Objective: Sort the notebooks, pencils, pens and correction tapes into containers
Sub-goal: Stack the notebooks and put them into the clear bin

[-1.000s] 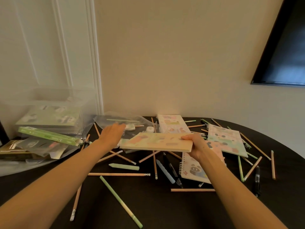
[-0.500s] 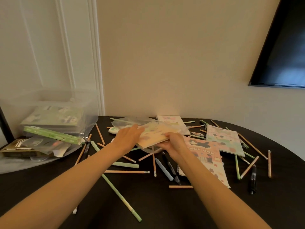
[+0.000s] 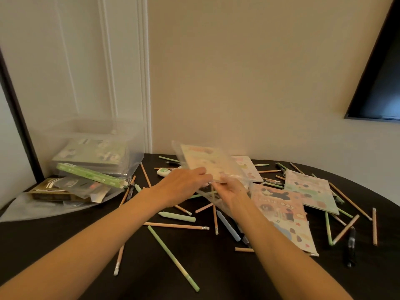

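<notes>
**A:** First entry?

**B:** Pastel notebook (image 3: 207, 163), tilted and lifted off the bench (image 3: 65, 245) near the middle of its far edge. It sits partly inside a clear bag (image 3: 220, 200).

**A:** Hands?

**B:** Left hand (image 3: 184, 185): fingers curled on the lower edge of the pastel notebook. Right hand (image 3: 231, 191): fingers pinch the clear bag's plastic just beside the left hand. The grip area is blurred.

**A:** Other notebooks?

**B:** Three, all flat.
- Pink bear notebook (image 3: 283, 215), toward the right edge, just beside the right forearm.
- Green panda notebook (image 3: 309, 191), behind it and overlapping its far corner.
- Pale notebook (image 3: 246, 167), at the far edge behind the bag.

**A:** Small items?

**B:**
- Correction tape (image 3: 163, 171), on the bench near the far edge, just left of the left hand.
- Black pen (image 3: 350, 245), near the right edge.
- Long green pencil (image 3: 173, 258), lying diagonally between the forearms.
- Wooden and green pencils, scattered across the middle and right of the bench.

**A:** Containers?

**B:** Clear container (image 3: 91, 135) at the far left corner, with green-covered notebooks inside. Green box (image 3: 91, 175) leans against its front.
</notes>
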Tool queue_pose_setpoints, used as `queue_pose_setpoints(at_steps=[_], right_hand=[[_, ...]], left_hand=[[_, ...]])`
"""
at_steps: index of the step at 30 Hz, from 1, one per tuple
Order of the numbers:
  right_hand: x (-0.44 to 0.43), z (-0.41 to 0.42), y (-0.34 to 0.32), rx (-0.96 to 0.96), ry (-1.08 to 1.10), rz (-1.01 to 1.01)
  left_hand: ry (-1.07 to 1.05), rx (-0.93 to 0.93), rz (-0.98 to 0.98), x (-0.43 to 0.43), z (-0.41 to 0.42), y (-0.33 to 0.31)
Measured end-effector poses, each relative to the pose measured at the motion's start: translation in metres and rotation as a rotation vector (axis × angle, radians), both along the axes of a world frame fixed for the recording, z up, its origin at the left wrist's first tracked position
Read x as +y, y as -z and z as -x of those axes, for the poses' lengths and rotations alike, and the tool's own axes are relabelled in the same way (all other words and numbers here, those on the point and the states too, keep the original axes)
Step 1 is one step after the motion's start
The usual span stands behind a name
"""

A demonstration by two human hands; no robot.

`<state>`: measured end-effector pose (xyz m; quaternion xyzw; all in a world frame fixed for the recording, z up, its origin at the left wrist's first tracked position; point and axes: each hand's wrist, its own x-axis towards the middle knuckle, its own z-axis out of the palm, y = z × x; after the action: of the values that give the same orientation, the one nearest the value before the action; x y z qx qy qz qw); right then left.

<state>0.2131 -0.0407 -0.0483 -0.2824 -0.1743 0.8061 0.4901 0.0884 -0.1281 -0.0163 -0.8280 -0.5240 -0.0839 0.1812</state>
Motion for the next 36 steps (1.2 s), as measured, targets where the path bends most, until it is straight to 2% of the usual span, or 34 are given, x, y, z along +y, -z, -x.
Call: queue_pose_setpoints(at_steps=[2,4,7,8,10,11,13,17,19,26,29,31,36], right_hand=[[-0.002,0.002,0.000,0.026,0.002,-0.030],[-0.004,0.002,0.000,0.079,-0.008,-0.023],[-0.007,0.001,0.004,0.131,-0.007,-0.023],[-0.008,0.001,0.005,0.134,-0.020,-0.036],[-0.012,0.001,0.008,0.138,-0.051,-0.066],[-0.013,0.003,0.010,0.147,-0.067,-0.082],[-0.016,0.007,0.015,0.149,-0.111,-0.107],[-0.019,0.014,0.019,0.070,-0.204,-0.182],[-0.019,0.017,0.020,0.092,-0.227,-0.182],[-0.016,0.049,0.025,0.202,-0.075,-0.142],[-0.012,0.058,0.032,0.202,-0.044,-0.137],[-0.013,0.062,0.034,0.184,-0.058,-0.169],[-0.013,0.068,0.034,0.077,-0.142,-0.080]], left_hand=[[-0.013,-0.140,0.123,-0.004,0.008,-0.001],[-0.082,-0.502,0.196,-0.004,0.016,0.001],[-0.365,-1.047,0.042,0.016,0.034,0.006],[-0.487,-1.214,0.045,0.022,0.039,0.007],[-0.629,-1.506,0.198,0.032,0.042,0.006],[-0.653,-1.584,0.285,0.035,0.041,0.005],[-0.669,-1.651,0.365,0.041,0.039,0.008],[-0.741,-1.754,0.295,0.050,0.047,0.014],[-0.729,-1.773,0.326,0.048,0.054,0.019],[-0.547,-1.761,0.491,0.032,0.040,0.017],[-0.527,-1.642,0.621,0.026,0.045,0.018],[-0.518,-1.629,0.679,0.022,0.050,0.021],[-0.616,-1.721,0.636,0.025,0.064,0.041]])
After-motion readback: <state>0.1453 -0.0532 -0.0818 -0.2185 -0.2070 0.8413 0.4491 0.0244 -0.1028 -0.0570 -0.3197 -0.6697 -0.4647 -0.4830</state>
